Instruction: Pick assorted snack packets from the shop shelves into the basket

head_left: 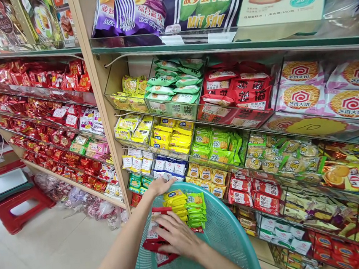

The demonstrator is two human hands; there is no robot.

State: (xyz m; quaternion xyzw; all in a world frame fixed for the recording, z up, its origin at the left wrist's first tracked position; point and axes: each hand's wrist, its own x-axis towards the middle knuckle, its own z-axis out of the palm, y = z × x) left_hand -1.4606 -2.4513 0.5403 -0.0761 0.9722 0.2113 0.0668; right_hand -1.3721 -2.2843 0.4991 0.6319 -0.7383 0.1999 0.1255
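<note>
A teal plastic basket [220, 215] with perforated walls is tilted in front of me. At its far rim is my left hand [161, 187], apparently closed on the edge; some of its fingers are out of sight. My right hand [178, 236] is inside the basket, with its fingers curved over red-and-white snack packets [152, 234]. The palm and thumb side are hidden. Just beyond that hand, a stack of yellow packets [175, 200] stands beside a stack of green packets [196, 209]. White-and-blue packets [171, 167] lie in a shelf bin just past my left hand.
Tiered clear bins hold yellow biscuit packets [173, 137], green packets [215, 143] and red packets [254, 190]. Large snack bags [205, 5] stand on the glass shelf [189, 40] above. To the left are a wooden divider [93, 75] and a red stool [21, 209] on the tiled floor.
</note>
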